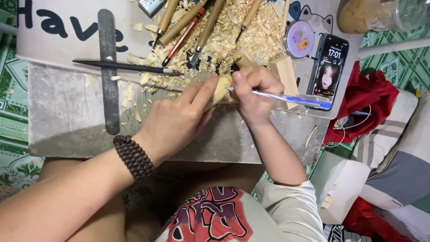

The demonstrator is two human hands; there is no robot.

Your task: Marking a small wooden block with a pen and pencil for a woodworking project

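We've got bare forearms here, no gloves on either hand. Our left wrist has a bracelet (pixel 133 157) of dark brown round beads, wrapped around a few times. Our shirt (pixel 251 215) is pale cream with a short sleeve (pixel 291 201), plus a big red and purple print outlined in black.

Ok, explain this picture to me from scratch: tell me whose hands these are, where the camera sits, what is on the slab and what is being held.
There is one picture, taken by a camera worn on the person's head, looking down at their own bare hands. The left hand, with a dark bead bracelet on its wrist, grips a small pale wood piece. The right hand holds a blue pen to that wood. They work over a grey slab. Behind lie wood shavings, wooden-handled carving tools, a long dark file, a thin black tool, a wood block, a round lilac tin and a phone.
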